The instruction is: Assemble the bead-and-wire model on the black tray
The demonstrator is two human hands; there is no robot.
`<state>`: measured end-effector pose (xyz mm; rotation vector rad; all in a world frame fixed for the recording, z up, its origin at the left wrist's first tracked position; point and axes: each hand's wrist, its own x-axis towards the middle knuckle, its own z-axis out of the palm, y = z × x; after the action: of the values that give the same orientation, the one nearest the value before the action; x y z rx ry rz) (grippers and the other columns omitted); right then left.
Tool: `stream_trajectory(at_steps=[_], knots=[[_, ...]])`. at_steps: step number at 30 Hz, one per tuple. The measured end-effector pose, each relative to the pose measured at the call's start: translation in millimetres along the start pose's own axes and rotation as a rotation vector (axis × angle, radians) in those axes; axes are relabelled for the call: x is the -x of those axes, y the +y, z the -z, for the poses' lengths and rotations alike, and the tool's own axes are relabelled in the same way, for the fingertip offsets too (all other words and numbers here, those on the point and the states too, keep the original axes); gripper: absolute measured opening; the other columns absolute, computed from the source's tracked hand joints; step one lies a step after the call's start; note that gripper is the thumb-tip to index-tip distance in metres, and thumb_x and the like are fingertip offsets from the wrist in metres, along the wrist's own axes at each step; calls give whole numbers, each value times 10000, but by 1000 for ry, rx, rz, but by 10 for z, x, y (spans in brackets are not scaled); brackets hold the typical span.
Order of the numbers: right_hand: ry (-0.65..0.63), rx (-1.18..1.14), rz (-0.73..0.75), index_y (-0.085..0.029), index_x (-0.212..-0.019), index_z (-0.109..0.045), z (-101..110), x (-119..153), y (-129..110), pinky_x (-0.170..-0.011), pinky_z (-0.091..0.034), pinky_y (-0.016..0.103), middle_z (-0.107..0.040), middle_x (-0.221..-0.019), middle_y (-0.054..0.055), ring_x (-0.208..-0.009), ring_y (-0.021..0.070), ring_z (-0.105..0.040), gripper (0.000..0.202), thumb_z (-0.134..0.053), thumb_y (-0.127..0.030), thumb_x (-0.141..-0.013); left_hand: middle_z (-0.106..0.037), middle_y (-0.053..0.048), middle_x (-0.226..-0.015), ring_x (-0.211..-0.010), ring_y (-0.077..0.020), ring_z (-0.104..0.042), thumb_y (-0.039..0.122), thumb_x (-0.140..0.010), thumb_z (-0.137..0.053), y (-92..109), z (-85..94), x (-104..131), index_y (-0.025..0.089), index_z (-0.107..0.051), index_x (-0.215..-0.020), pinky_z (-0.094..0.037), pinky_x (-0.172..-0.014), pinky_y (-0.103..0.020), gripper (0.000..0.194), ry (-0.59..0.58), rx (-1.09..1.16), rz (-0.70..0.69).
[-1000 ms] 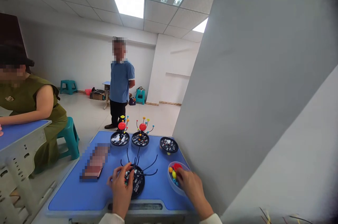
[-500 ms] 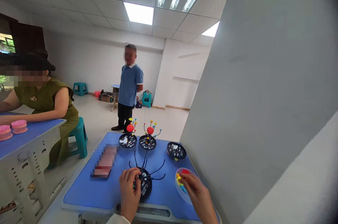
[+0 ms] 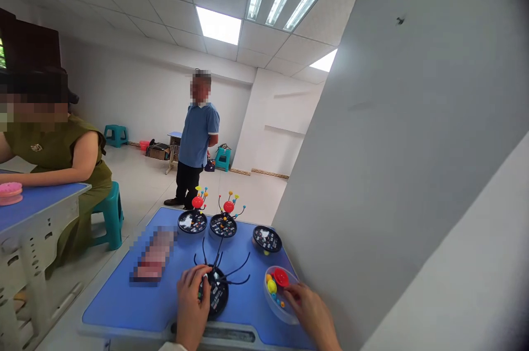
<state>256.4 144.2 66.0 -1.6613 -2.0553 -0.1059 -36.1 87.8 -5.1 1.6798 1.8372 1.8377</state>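
Blue desk (image 3: 124,307), left hand (image 3: 190,307) gripping black round base (image 3: 215,296) with bare wire arms, right hand (image 3: 309,312) fingers curled on clear bowl (image 3: 275,301) of coloured beads

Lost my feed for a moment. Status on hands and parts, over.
Left hand gripping round black base with bare black wire arms. Right hand at clear bowl of coloured balls, fingers at its rim. Nothing between them.

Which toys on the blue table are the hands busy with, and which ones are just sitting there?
In hand:
- black base with bare wire arms, under the left hand
- clear bowl of coloured balls, touched by the right hand

Just sitting:
- two finished models with red balls
- a third black base
- a blurred-out thing
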Motion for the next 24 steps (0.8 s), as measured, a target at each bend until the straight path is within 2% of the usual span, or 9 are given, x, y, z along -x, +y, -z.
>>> stream_trajectory(at_steps=[4, 7, 11, 15, 18, 20, 24], knots=[[-194, 328, 3, -302, -1010, -757, 40, -102, -43, -629, -469, 289, -797, -913, 77, -773, 246, -754, 260, -560, -202, -874, -721, -64, -1049, -1011, -283, -625, 263, -914, -465, -16, -8, -3, 263, -650, -1046, -484, -904, -488, 228, 2, 15, 27], [-259, 424, 16, -314, -1083, -725, 37, -151, -109, -683, -477, 302, -785, -979, 85, -829, 261, -753, 312, -625, -162, -830, -718, -64, -1059, -1025, -282, -621, 267, -920, -457, -18, -10, -6, 264, -651, -1052, -492, -899, -482, 235, -6, 21, 43], [-279, 422, 47, -357, -1075, -715, -3, -175, -152, -677, -481, 289, -782, -973, 52, -873, 258, -739, 329, -647, -169, -815, -716, -66, -1051, -1023, -284, -621, 261, -926, -444, -16, -6, -8, 257, -648, -1044, -485, -908, -493, 236, 0, 13, 31], [-296, 420, 73, -287, -964, -749, -9, -199, -159, -679, -483, 282, -781, -950, 70, -921, 258, -722, 290, -567, -96, -844, -714, -72, -1015, -995, -281, -627, 261, -926, -441, -17, -6, -12, 247, -641, -1037, -478, -914, -501, 230, 11, 27, 4], [-296, 398, 95, -248, -914, -754, 6, -201, -171, -648, -475, 286, -779, -930, 89, -917, 276, -716, 252, -563, -98, -846, -711, -78, -1023, -1001, -283, -625, 275, -933, -435, -10, -6, -22, 246, -640, -1053, -488, -903, -499, 239, 13, 38, 10], [-284, 374, 105, -252, -915, -748, 27, -195, -172, -637, -466, 278, -779, -909, 80, -916, 277, -712, 244, -591, -93, -818, -710, -81, -1029, -1008, -283, -625, 282, -937, -434, -3, -1, -32, 244, -640, -1068, -497, -898, -495, 247, 12, 44, 14], [-223, 316, 104, -288, -997, -720, 135, -193, -145, -640, -463, 254, -781, -902, 45, -921, 249, -707, 366, -578, -42, -766, -709, -89, -1041, -1016, -280, -630, 290, -942, -444, 1, 34, -34, 237, -642, -1092, -514, -888, -480, 254, 67, 41, -7]])
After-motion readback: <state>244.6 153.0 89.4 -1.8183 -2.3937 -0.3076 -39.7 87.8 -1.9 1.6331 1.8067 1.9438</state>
